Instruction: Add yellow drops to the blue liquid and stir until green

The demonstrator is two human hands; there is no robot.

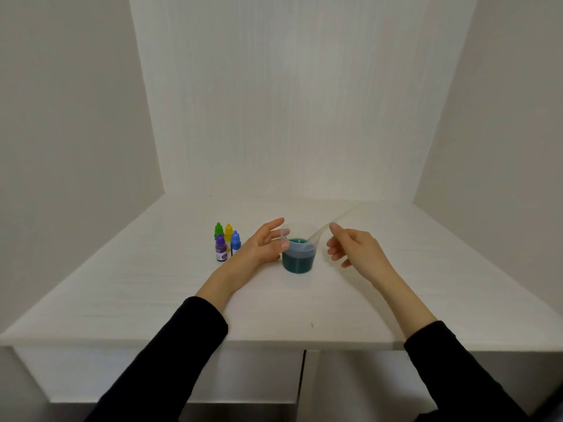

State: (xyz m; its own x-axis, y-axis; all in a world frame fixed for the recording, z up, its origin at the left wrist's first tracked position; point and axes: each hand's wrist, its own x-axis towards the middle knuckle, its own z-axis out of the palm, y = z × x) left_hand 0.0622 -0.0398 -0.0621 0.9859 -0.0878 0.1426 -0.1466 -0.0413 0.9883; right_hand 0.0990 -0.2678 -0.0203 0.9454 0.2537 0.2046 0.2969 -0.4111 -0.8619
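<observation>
- Four small dropper bottles stand upright in a tight cluster left of the bench's (pixel 122 287) middle, nearer its back edge than its front: the green bottle (pixel 218 230) and the yellow bottle (pixel 228 231) behind, the purple bottle (pixel 221 248) and the blue bottle (pixel 235 242) in front. All four are capped.
- The left hand (pixel 262 243), its forearm bare below a black sleeve (pixel 170 357), lies just right of the bottles with fingers spread apart; the fingertips and thumb touch the left wall of the cup (pixel 298 251) near its rim, steadying it rather than wrapping around it.
- The clear plastic cup stands upright about midway across the bench, just right of the bottles, and is roughly half full of dark teal-green liquid (pixel 298 263).
- A translucent stirrer (pixel 320 232) leans in the cup, its lower end in the liquid, its upper part slanting up to the right over the rim.
- The right hand (pixel 355 248) hovers just right of the cup; its index finger and thumb are pinched together on the stirrer, the other fingers loosely curled.
</observation>
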